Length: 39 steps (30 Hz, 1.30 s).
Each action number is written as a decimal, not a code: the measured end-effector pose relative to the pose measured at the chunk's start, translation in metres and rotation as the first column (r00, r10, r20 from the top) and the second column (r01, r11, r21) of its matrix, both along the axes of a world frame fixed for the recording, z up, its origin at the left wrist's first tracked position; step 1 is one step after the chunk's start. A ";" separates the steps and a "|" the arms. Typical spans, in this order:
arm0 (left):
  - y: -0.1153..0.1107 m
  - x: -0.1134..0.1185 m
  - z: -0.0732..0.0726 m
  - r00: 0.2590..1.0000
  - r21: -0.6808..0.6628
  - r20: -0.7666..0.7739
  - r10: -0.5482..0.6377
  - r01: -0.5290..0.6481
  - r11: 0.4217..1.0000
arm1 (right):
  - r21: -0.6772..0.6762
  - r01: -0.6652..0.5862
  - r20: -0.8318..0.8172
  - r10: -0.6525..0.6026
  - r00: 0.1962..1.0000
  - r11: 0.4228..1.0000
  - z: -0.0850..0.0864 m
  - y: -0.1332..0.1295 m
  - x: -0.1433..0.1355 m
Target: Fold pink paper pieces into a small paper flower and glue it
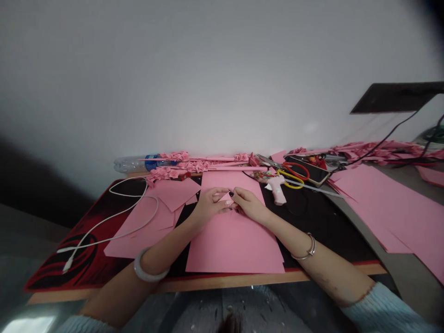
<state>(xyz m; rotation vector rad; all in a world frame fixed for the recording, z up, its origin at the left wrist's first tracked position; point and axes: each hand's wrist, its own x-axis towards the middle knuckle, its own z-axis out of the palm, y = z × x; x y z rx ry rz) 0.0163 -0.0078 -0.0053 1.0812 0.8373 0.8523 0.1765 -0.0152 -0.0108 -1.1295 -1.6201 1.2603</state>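
A small folded piece of pink paper (226,198) is pinched between my two hands, above a large pink sheet (236,252) that lies on the dark mat. My left hand (211,203) grips its left side, thumb and fingers closed. From the right, my right hand (248,203) presses its fingertips on the other edge. The fingers cover much of the piece, so its exact shape is hard to make out.
Pink paper flowers on stems (194,165) and a plastic bottle (133,163) lie along the wall. A glue gun (277,189), scissors (294,178) and a phone (317,173) sit right. A white cable (114,217) crosses paper sheets (138,236) left; more sheets (385,203) lie right.
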 end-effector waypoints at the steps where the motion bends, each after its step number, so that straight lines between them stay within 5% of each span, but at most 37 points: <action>1: 0.000 0.000 0.000 1.000 -0.001 0.001 0.007 -0.007 1.000 | 0.000 0.006 0.001 -0.006 1.000 1.000 0.000 0.000 0.000; 8: 0.000 0.000 0.000 1.000 0.058 -0.016 0.026 -0.025 0.998 | 0.104 0.120 -0.085 -0.111 0.990 0.987 0.004 -0.002 -0.003; 17: 0.001 0.003 -0.004 0.997 0.040 -0.072 -0.021 0.023 0.999 | 0.139 0.138 0.023 -0.142 0.990 0.981 0.001 0.001 -0.002; 39: -0.002 0.002 0.003 0.998 -0.006 -0.054 -0.017 0.017 1.000 | 0.035 0.177 -0.083 -0.173 0.981 0.984 -0.004 0.001 -0.003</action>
